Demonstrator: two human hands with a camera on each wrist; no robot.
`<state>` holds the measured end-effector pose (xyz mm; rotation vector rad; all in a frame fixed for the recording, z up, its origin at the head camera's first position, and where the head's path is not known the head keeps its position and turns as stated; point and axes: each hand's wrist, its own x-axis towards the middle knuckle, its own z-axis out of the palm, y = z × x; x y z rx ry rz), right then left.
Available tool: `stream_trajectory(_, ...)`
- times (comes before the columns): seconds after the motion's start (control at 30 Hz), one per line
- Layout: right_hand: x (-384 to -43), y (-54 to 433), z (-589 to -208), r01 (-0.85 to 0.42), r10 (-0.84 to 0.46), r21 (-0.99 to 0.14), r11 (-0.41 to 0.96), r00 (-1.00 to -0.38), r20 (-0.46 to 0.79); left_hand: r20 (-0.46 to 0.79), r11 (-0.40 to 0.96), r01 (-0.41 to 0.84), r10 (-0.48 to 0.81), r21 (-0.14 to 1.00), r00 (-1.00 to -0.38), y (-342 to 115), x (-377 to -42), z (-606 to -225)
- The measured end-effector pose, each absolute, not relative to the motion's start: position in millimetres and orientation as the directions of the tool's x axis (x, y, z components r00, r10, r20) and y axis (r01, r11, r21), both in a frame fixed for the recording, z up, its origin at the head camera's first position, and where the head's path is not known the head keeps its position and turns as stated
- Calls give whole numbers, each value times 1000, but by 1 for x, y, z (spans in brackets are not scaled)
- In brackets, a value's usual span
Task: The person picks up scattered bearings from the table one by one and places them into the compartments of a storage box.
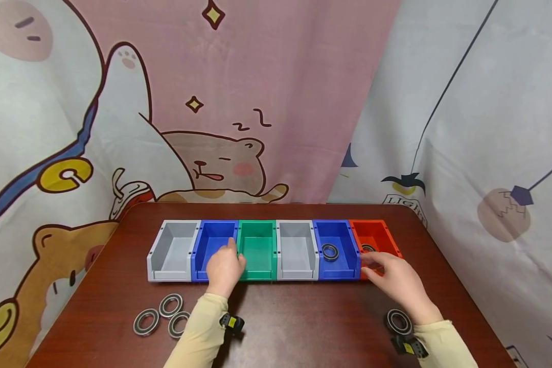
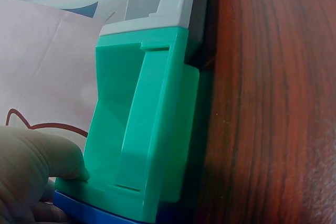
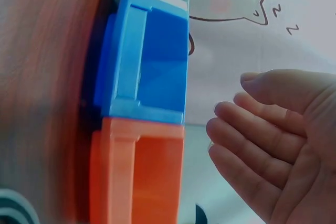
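red bin (image 1: 384,237), bearing (image 1: 369,246) inside, right hand (image 1: 397,278) near

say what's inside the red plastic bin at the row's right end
Inside the red plastic bin is a round metal bearing, its upper edge visible in the head view. The right hand hides the rest and part of the bin's front; anything else there can't be seen.

Between my sleeves (image 1: 202,327) I have room over the table (image 1: 303,317). Three rings (image 1: 136,325) are in the way on my left, one ring (image 1: 390,318) on my right. The green bin (image 1: 257,275) has a front wall, so the way in is over it. My left hand (image 1: 225,266) covers its left edge.
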<state>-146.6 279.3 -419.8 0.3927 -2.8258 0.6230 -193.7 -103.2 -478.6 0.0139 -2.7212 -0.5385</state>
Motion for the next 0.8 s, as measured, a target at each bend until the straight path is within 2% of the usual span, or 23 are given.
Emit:
stream_trajectory(0.23,-131,296,-425,-287,-179,-385,877,-940,292,343,927,53,-84,371,-936,-103,-193,-478)
stream_trajectory(0.47,-119,307,-438,-322,-197,-333,887,-913,357,351,928,52,-87,368,-932,-103,-194,-479)
stream_trajectory(0.8,-101,312,-451,-281,-197,-357,891,-947,254,377,928,71,-78,367,-923,-103,-194,-480)
